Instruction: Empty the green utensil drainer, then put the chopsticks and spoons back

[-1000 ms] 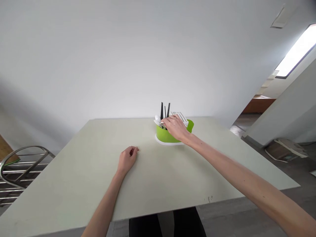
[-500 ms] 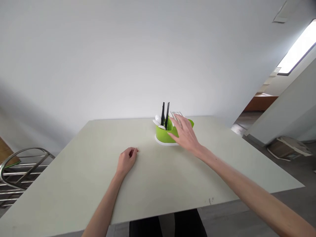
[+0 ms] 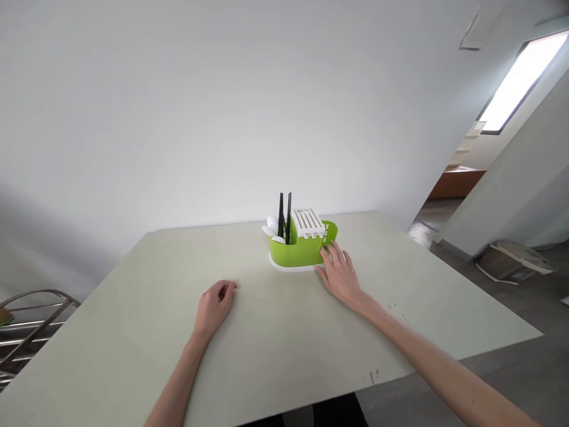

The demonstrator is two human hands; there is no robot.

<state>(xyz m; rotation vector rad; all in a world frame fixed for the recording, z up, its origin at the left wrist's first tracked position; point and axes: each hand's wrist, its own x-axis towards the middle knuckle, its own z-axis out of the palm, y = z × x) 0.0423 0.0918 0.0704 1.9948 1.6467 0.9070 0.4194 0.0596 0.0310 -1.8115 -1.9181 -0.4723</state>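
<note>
A green cutlery holder [image 3: 296, 255] with a white base stands near the back of the table. White spoons [image 3: 272, 225] and black chopsticks [image 3: 285, 216] rise from its left part. A white slotted rack [image 3: 307, 223] sits on its middle. My right hand [image 3: 341, 276] is at the holder's front right, fingers apart, the fingertips at or touching its side; exact contact is hard to tell. On the tabletop to the left, my left hand [image 3: 215, 303] rests on its side with fingers loosely curled and no object visible in them.
The pale table [image 3: 267, 344] meets a plain wall [image 3: 222, 118] at the back. Metal tubing of a rack or chair [image 3: 40, 323] shows at the lower left. A box-like object [image 3: 511, 261] lies on the floor at right.
My right hand has come down from above the rack to the holder's front right side, uncovering the white rack. My left hand stays curled on the table. The view has shifted slightly.
</note>
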